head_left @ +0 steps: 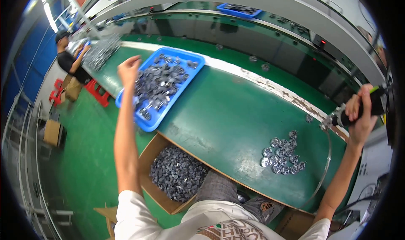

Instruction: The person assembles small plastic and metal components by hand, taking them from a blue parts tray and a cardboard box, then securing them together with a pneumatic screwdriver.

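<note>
My left hand (128,72) is raised at the left edge of a blue plastic tray (195,72), its fingers curled together; whatever they may hold is hidden. Small dark and shiny metal parts (160,80) lie heaped in that tray. At the far right, my right hand (361,115) is wrapped around a black electric screwdriver (378,102) with a metal nose. A clear tube (328,160) runs down from the nose to the table. Left of my right forearm, a cluster of round silvery parts (282,155) lies on the green tabletop (219,113).
A cardboard box (145,162) full of small dark parts stands below the table edge by my legs. Beyond the table's worn white edge (253,80), a green conveyor (202,46) carries scattered round parts. Another person (69,58) works at the far left, near red stools (97,93).
</note>
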`<state>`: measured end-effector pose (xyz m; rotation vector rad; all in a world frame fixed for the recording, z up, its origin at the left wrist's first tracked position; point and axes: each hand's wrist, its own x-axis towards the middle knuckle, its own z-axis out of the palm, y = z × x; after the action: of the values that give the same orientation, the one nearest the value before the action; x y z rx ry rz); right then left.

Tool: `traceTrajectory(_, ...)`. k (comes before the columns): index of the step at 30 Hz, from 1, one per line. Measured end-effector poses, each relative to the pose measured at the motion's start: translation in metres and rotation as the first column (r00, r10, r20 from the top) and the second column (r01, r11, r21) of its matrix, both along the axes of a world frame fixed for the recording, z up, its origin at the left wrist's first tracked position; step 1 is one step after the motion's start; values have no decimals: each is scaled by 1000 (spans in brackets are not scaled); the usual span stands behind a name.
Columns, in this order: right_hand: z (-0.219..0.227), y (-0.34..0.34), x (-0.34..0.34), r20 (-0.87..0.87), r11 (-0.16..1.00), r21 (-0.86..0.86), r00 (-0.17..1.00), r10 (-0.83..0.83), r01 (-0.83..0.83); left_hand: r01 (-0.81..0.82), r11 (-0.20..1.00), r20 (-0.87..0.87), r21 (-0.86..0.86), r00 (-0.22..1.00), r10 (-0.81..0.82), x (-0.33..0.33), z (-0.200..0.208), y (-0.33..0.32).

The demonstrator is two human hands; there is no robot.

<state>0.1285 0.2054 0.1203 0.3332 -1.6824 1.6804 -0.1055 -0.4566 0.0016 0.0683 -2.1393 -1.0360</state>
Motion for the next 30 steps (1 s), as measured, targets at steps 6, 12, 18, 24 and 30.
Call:
traceTrajectory(6,11,-39,-4,30,999,-19,999,-29,29,32,955,289,-296,956,57,-46,-56,-143)
traceTrajectory(12,25,-39,14,75,999,20,996,-36,35,-232,826,-22,-514,966,258,-76,-15,-111)
traceTrajectory(18,25,-6,37,54,973,122,978,-204,196,754,395,156,-524,541,-826,89,47,370)
traceTrajectory(24,33,5,46,51,965,84,966,-254,249,919,145,750,-368,385,-537,186,7,523)
traceTrajectory(30,34,13,71,61,958,86,958,-280,274,769,111,551,-629,543,-634,270,-9,481)
